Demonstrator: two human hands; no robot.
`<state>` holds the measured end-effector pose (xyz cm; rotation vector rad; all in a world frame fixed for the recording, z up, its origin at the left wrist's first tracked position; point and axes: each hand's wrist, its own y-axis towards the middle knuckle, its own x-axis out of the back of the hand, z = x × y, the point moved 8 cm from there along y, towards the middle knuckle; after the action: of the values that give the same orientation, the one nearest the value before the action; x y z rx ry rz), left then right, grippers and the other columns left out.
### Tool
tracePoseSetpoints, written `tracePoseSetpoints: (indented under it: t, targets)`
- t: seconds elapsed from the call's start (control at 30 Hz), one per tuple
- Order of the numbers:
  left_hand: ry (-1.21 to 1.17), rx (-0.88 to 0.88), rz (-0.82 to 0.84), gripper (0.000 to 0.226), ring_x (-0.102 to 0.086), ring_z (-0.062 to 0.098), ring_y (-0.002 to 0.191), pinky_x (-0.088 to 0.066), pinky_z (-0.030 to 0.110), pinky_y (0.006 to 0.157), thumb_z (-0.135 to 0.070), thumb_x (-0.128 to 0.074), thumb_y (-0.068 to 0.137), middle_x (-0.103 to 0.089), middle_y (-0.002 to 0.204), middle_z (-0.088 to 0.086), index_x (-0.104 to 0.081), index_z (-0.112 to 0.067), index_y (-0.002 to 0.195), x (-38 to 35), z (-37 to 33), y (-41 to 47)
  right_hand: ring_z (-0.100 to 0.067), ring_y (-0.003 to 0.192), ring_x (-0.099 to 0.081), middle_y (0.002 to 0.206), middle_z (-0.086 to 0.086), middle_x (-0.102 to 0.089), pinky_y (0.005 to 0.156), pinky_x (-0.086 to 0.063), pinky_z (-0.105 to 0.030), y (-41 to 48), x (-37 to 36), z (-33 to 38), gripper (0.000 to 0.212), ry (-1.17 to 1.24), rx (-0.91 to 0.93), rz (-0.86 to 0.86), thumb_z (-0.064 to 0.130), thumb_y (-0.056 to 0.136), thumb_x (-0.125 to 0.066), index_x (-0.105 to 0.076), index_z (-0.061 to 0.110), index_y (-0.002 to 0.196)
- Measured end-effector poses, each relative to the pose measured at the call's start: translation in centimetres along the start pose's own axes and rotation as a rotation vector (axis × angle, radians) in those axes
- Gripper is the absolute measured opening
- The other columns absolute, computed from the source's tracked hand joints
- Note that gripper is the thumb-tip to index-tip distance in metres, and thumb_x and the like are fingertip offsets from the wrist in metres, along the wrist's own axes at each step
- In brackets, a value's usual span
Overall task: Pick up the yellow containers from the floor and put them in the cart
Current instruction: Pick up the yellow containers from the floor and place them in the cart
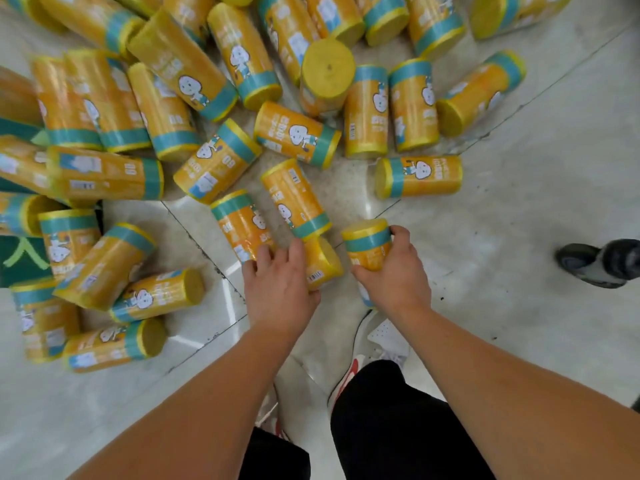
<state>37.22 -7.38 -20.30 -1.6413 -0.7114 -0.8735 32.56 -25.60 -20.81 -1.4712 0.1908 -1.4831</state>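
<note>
- Head view: right hand (398, 271) is clamping a yellow container (367, 245); left hand (280, 282) is closing over another container (322, 261) on the floor (519, 202).
- Pick-up step is underway; next, both need lifting toward the cart, which is not showing.

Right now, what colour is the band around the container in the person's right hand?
Teal band, on the yellow container in the right hand; the head view shows it.

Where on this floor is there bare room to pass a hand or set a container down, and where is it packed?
Bare tile lies right of the right hand, out to the dark shoe, and at lower left below the containers near the left hand. A small gap sits between both hands and the lone container. The upper left pile is packed tight.
</note>
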Motion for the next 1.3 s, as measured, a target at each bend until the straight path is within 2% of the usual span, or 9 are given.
tracePoseSetpoints:
  t: [0.1, 0.2, 0.27, 0.53, 0.73, 0.93, 1.07, 1.2, 1.3]
  targets:
    - [-0.172, 0.065, 0.013, 0.067, -0.051, 0.028, 0.114, -0.042, 0.044, 0.091, -0.047, -0.070, 0.070, -0.061, 0.114, -0.002, -0.042, -0.022, 0.124, 6.1, -0.6, -2.5, -0.029, 0.108, -0.058, 0.125, -0.004, -0.054, 0.081, -0.051, -0.042, -4.3, 4.7, 1.9, 0.076, 0.067, 0.016, -0.042, 0.040, 0.076, -0.076, -0.033, 0.028, 0.137]
    - [-0.444, 0.093, -0.024, 0.060, -0.061, 0.027, 0.096, -0.045, 0.036, 0.067, -0.044, -0.073, 0.068, -0.059, 0.106, -0.003, -0.039, -0.024, 0.114, 14.3, -1.7, -6.0, -0.027, 0.104, -0.060, 0.120, -0.003, -0.058, 0.080, -0.051, -0.040, -9.9, 10.8, 4.3, 0.077, 0.172, 0.028, -0.074, 0.039, 0.071, -0.078, -0.035, 0.029, 0.134]
    - [-0.537, 0.098, -0.055, 0.058, -0.062, 0.025, 0.090, -0.042, 0.033, 0.062, -0.044, -0.074, 0.067, -0.060, 0.103, -0.008, -0.037, -0.028, 0.108, 20.6, -2.4, -9.0, -0.024, 0.102, -0.062, 0.115, 0.000, -0.062, 0.082, -0.052, -0.041, -14.1, 15.7, 6.3, 0.077, 0.264, 0.039, -0.098, 0.042, 0.069, -0.079, -0.036, 0.032, 0.132]
    - [-0.763, -0.019, -0.208, 0.079, -0.066, 0.016, 0.097, -0.055, 0.041, 0.079, -0.057, -0.077, 0.056, -0.064, 0.108, -0.019, -0.034, -0.045, 0.121, 45.0, -7.8, -20.3, -0.017, 0.094, -0.065, 0.092, 0.021, -0.055, 0.083, -0.055, -0.042, -32.7, 37.3, 12.5, 0.077, 0.544, 0.154, -0.292, 0.041, 0.067, -0.083, -0.040, 0.034, 0.131]
    - [-0.894, -0.164, -0.249, 0.085, -0.068, 0.016, 0.090, -0.056, 0.042, 0.079, -0.065, -0.073, 0.047, -0.067, 0.102, -0.014, -0.039, -0.044, 0.122, 56.0, -16.9, -27.5, -0.011, 0.088, -0.067, 0.092, 0.022, -0.060, 0.083, -0.056, -0.041, -42.9, 50.6, 9.4, 0.072, 0.670, 0.187, -0.478, 0.046, 0.062, -0.083, -0.042, 0.043, 0.121]
    - [-1.010, -0.300, -0.144, 0.077, -0.068, 0.012, 0.089, -0.056, 0.043, 0.081, -0.065, -0.073, 0.044, -0.066, 0.093, -0.018, -0.038, -0.053, 0.112, 57.8, -30.5, -34.9, -0.009, 0.091, -0.068, 0.104, 0.016, -0.066, 0.079, -0.058, -0.047, -48.7, 59.7, -1.2, 0.086, 0.754, 0.148, -0.608, 0.066, 0.052, -0.075, -0.039, 0.048, 0.127]
    - [-1.014, -0.364, -0.036, 0.063, -0.069, 0.010, 0.083, -0.057, 0.046, 0.079, -0.065, -0.076, 0.043, -0.068, 0.088, -0.018, -0.040, -0.066, 0.094, 53.6, -41.2, -40.3, -0.002, 0.085, -0.066, 0.099, 0.018, -0.064, 0.079, -0.057, -0.041, -51.0, 63.9, -12.6, 0.078, 0.779, 0.095, -0.656, 0.048, 0.066, -0.082, -0.040, 0.040, 0.131]
    - [-0.924, -0.404, 0.077, 0.067, -0.070, 0.009, 0.081, -0.057, 0.045, 0.078, -0.058, -0.081, 0.047, -0.069, 0.087, -0.017, -0.047, -0.047, 0.104, 45.6, -51.5, -45.2, -0.001, 0.087, -0.064, 0.104, 0.014, -0.063, 0.078, -0.055, -0.033, -51.0, 65.4, -26.4, 0.069, 0.775, -0.007, -0.647, 0.044, 0.070, -0.082, -0.042, 0.040, 0.125]
    - [-0.808, -0.407, 0.175, 0.064, -0.065, 0.004, 0.082, -0.056, 0.038, 0.077, -0.052, -0.083, 0.057, -0.064, 0.091, -0.020, -0.043, -0.045, 0.106, 38.9, -57.1, -48.7, 0.001, 0.082, -0.065, 0.095, 0.017, -0.066, 0.076, -0.057, -0.035, -50.2, 63.8, -36.2, 0.069, 0.777, -0.128, -0.581, 0.051, 0.062, -0.082, -0.046, 0.038, 0.119]
